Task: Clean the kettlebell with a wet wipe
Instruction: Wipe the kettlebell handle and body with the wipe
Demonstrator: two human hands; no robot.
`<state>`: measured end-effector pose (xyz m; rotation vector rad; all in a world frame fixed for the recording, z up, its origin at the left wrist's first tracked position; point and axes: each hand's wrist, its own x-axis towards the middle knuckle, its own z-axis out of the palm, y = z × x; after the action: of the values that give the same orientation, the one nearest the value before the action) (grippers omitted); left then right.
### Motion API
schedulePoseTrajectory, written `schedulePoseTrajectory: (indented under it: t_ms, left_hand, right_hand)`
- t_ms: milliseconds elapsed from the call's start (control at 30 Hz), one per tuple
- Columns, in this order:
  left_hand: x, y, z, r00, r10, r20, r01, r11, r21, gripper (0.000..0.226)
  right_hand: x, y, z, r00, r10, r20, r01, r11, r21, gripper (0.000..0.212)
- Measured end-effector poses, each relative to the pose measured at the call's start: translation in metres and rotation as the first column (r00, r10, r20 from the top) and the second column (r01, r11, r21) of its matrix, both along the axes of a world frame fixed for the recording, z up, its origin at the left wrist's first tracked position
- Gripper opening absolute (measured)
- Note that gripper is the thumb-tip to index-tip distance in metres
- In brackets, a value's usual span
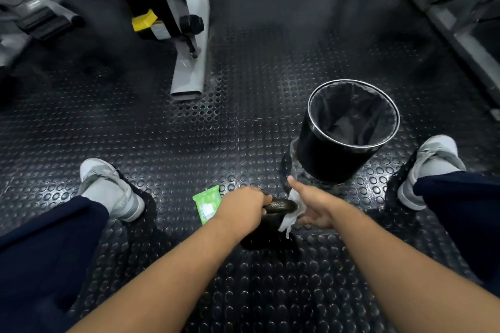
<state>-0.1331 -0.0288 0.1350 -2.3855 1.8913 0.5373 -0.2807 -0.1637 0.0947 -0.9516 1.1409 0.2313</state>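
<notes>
Left hand [240,208] grips kettlebell [281,205] handle; right hand [316,205] clasps wet wipe [294,215] round handle's right end.

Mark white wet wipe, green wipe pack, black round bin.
white wet wipe [291,217]: head view, crumpled lower fold.
green wipe pack [207,205]: head view, front face.
black round bin [324,157]: head view, outer wall.

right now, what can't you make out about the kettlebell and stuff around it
Head view only:
- kettlebell body: partly under the left hand, rest in shadow.
- fingertips of the right hand: behind the wet wipe.
- green pack label: too small to read.
- bin bottom: lost in dark liner.
</notes>
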Motion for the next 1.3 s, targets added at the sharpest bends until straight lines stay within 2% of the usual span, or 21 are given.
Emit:
schedulePoseTrajectory:
  t_ms: [100, 167, 233, 267, 300, 367, 467, 533, 600, 700, 800, 867, 933, 967, 1033, 1133, 1233, 1300]
  left_hand:
    - [0.0, 0.001, -0.001, 1.0, 0.002, 0.006, -0.002, 1.0, 0.003, 0.037]
    - [0.0, 0.002, 0.0, 1.0, 0.0, 0.017, 0.0, 1.0, 0.003, 0.038]
    - [0.0, 0.004, 0.002, 1.0, 0.009, 0.018, -0.009, 1.0, -0.007, 0.038]
    - [0.001, 0.005, 0.003, 1.0, 0.016, 0.016, -0.016, 1.0, -0.011, 0.038]
    - [0.0, 0.005, 0.002, 1.0, 0.018, 0.015, -0.017, 1.0, -0.012, 0.039]
    - [0.0, 0.006, 0.001, 1.0, 0.018, 0.012, -0.017, 1.0, -0.017, 0.04]
    - [-0.001, 0.007, -0.002, 0.999, 0.038, -0.008, -0.038, 0.999, -0.028, 0.041]
    - [-0.001, 0.009, -0.004, 0.999, 0.042, -0.006, -0.042, 0.998, -0.039, 0.042]
    - [-0.001, 0.01, -0.006, 0.999, 0.039, -0.002, -0.039, 0.998, -0.049, 0.042]
    - [0.001, 0.007, -0.006, 0.999, 0.05, -0.019, -0.051, 0.998, -0.047, 0.042]
    - [0.003, 0.007, -0.004, 0.999, 0.039, -0.014, -0.039, 0.998, -0.046, 0.041]
    - [0.002, 0.009, -0.003, 1.0, 0.026, -0.011, -0.027, 0.999, -0.045, 0.04]
    - [0.002, 0.008, -0.002, 1.0, 0.007, 0.003, -0.007, 1.0, -0.024, 0.038]
    - [0.003, 0.006, -0.001, 1.0, 0.003, 0.003, -0.003, 1.0, -0.006, 0.037]
    - [0.005, 0.001, 0.001, 1.0, -0.002, -0.015, 0.002, 1.0, 0.024, 0.038]
    - [0.007, -0.004, 0.004, 1.0, -0.012, -0.024, 0.013, 0.999, 0.045, 0.038]
    - [0.007, -0.005, 0.004, 1.0, -0.001, -0.028, 0.002, 0.999, 0.051, 0.037]
    - [0.008, -0.004, 0.004, 1.0, 0.011, -0.025, -0.009, 0.999, 0.048, 0.037]
  right_hand:
    - [0.002, -0.017, 0.01, 0.999, 0.04, 0.012, -0.04, 0.999, 0.0, 0.073]
    - [0.006, -0.017, 0.011, 0.999, -0.006, 0.033, 0.006, 1.0, -0.016, 0.076]
    - [0.014, -0.006, 0.009, 0.999, -0.006, 0.042, 0.008, 0.998, -0.066, 0.096]
    - [0.018, 0.003, 0.011, 0.999, -0.001, 0.036, 0.004, 0.996, -0.092, 0.095]
    - [0.018, 0.013, 0.009, 1.0, -0.016, 0.024, 0.019, 0.994, -0.111, 0.085]
    - [0.013, 0.025, -0.007, 0.993, -0.119, 0.02, 0.12, 0.992, -0.049, 0.07]
    - [0.006, 0.027, -0.029, 0.955, -0.297, 0.001, 0.295, 0.951, 0.088, 0.083]
    - [0.006, 0.023, -0.02, 0.968, -0.249, -0.004, 0.248, 0.962, 0.118, 0.08]
    - [0.007, 0.012, -0.005, 0.995, -0.1, -0.028, 0.102, 0.992, 0.079, 0.066]
    - [0.005, -0.009, 0.011, 0.994, 0.107, -0.032, -0.107, 0.994, 0.015, 0.067]
    - [0.007, -0.015, 0.019, 0.982, 0.183, -0.039, -0.185, 0.982, -0.04, 0.063]
    - [0.013, -0.006, 0.015, 0.97, 0.219, -0.101, -0.231, 0.965, -0.121, 0.069]
    - [0.017, 0.007, 0.001, 0.975, 0.181, -0.129, -0.204, 0.959, -0.196, 0.076]
    - [0.017, 0.013, -0.009, 0.986, 0.136, -0.099, -0.154, 0.968, -0.196, 0.072]
    - [0.011, 0.024, -0.017, 1.0, 0.014, -0.006, -0.014, 0.996, -0.093, 0.064]
    - [-0.007, 0.026, -0.024, 0.988, -0.138, 0.065, 0.134, 0.989, 0.071, 0.077]
    - [-0.012, 0.015, -0.023, 0.992, -0.119, 0.047, 0.111, 0.982, 0.151, 0.09]
    - [-0.007, 0.009, -0.018, 0.998, -0.059, -0.031, 0.061, 0.995, 0.074, 0.09]
